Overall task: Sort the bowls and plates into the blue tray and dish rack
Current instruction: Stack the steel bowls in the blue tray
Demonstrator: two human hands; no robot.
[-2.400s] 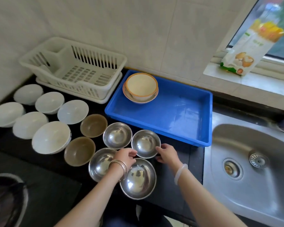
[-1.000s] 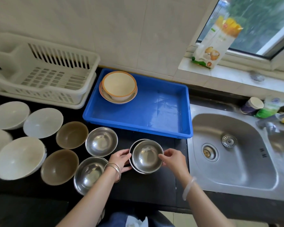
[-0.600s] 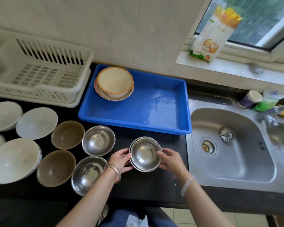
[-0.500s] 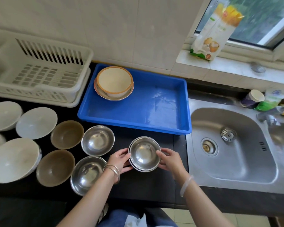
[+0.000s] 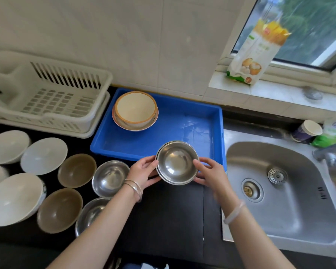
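Daylight from the window (image 5: 308,30); edges bowed, right side seemingly blurred.

We see bare forearms (image 5: 97,226). The wrist of the left hand (image 5: 144,171) wears two thin silver metal bangles (image 5: 134,188); that of the right hand (image 5: 209,174) wears one smooth, pale, translucent bangle (image 5: 234,212), thicker than the silver pair.

Gripped: silver steel bowls (image 5: 177,163), mirror-shiny. Just beyond grip: plain blue tray (image 5: 192,131). Beyond-left: cream bowl (image 5: 135,107), orange rim. Left of grip: two brown bowls (image 5: 77,170), white bowls (image 5: 44,156), white dish rack (image 5: 52,98).
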